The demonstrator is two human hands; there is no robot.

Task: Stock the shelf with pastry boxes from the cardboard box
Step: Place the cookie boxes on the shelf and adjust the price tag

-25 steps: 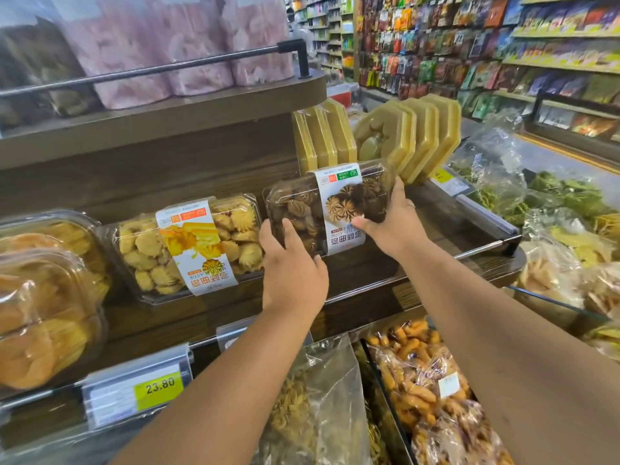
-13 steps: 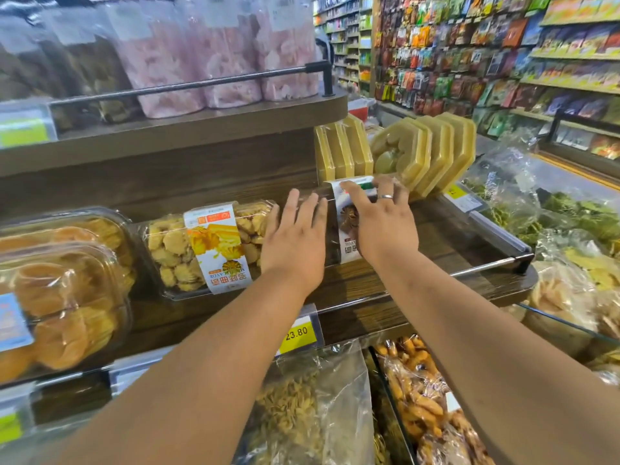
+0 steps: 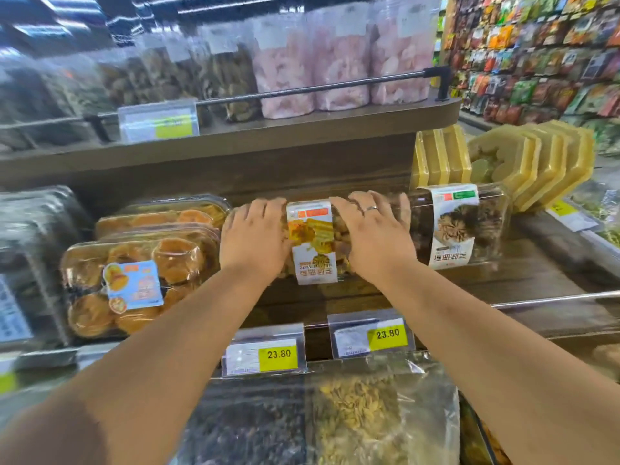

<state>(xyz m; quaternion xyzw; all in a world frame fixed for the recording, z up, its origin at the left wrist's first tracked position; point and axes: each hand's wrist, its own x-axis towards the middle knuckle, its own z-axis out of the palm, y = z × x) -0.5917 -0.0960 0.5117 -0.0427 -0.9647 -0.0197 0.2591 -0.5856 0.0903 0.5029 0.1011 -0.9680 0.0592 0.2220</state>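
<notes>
Nearest us, below the shelf's edge, lie clear bags: one of dark bits (image 3: 248,427) and one of pale yellow flakes (image 3: 365,421). Above them two price tags (image 3: 278,355) read 23.80. On the wooden shelf (image 3: 503,280) we see the box of yellow cookies (image 3: 312,243), a clear plastic box with an orange-and-white label, and both hands are on it. The left hand (image 3: 253,243) grips it left of the label, fingers bent over the lid. The right hand (image 3: 375,236), a ring (image 3: 371,208) on one finger, presses on the lid right of the label with fingers spread and fairly straight. Just beside it on the right stands a like box of dark cookies (image 3: 459,226). On the left sit stacked clear boxes of round golden pastries (image 3: 134,283). Farther back on the right, yellow hexagonal trays (image 3: 543,162) lean on edge. On the upper shelf stand clear bags of pink pieces (image 3: 339,55).
</notes>
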